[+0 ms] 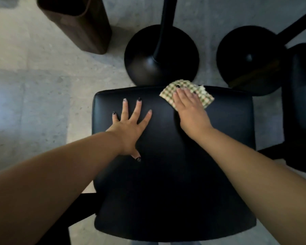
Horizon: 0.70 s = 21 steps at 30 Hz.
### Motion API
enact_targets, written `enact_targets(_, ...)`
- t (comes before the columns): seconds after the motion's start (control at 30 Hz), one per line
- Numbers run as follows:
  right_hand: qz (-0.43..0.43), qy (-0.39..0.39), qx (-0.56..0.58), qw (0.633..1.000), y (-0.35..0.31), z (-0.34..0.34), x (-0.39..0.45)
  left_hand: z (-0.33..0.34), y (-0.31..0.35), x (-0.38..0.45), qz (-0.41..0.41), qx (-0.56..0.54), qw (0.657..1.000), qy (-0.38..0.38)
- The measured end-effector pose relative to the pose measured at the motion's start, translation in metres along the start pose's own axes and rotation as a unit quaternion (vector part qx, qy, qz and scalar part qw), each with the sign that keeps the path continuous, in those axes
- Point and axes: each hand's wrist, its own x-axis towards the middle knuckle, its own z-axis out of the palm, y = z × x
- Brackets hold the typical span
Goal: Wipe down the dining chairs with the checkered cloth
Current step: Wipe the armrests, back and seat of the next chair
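Two hands work on one black padded leather-look chair seat (175, 165), which fills the near middle of the view. The left hand (131, 124) lies flat on the left half of the seat with fingers straight and spread, holding nothing, apparently to steady the chair. The right hand (189, 106) presses flat, fingers straight, on the green-and-cream checkered cloth (187, 90), which sits at the seat's far edge, right of centre, one corner hanging past the edge.

Risks, as I judge them: the cloth is only pinned under a flat palm, not gripped, so a stroke further outward could push it off the far edge onto the grey stone floor (34, 85). Leaning hard on the left palm could shift the chair. The near half of the seat could be missed if strokes stay short. A second dark chair (302, 103) stands at the right edge, and it looks unwiped as yet, though I cannot tell.

Far of the seat stand two round black table bases (159, 55). The only container is a tall brown wooden bin (78, 23) at far left; its inside is too dark to show contents.
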Motion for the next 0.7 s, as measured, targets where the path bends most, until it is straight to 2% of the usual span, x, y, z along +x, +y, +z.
enact_targets(0.13,0.090,0.056,0.061,0.992,0.048,0.004,-0.023,0.009,0.008,0.004,-0.024,0.028,0.999,0.017)
enact_targets(0.33,0.238,0.105,0.100,0.960,0.098,0.010,-0.050,0.009,0.009,0.002,-0.031,0.023,0.999,0.023)
enact_targets(0.4,0.309,0.122,0.136,0.934,0.113,0.011,-0.057,0.008,0.009,0.000,-0.029,0.027,0.999,0.022)
enact_targets(0.5,0.415,0.178,0.207,0.868,0.114,0.014,-0.068,0.002,0.003,-0.001,-0.009,0.045,0.999,0.021)
enact_targets(0.63,0.408,0.214,0.195,0.866,0.084,0.026,-0.071,-0.005,-0.035,-0.006,0.032,-0.013,0.998,0.054)
enact_targets(0.7,0.408,0.229,0.205,0.860,0.063,0.031,-0.066,0.001,-0.065,-0.014,0.008,-0.048,0.996,0.080)
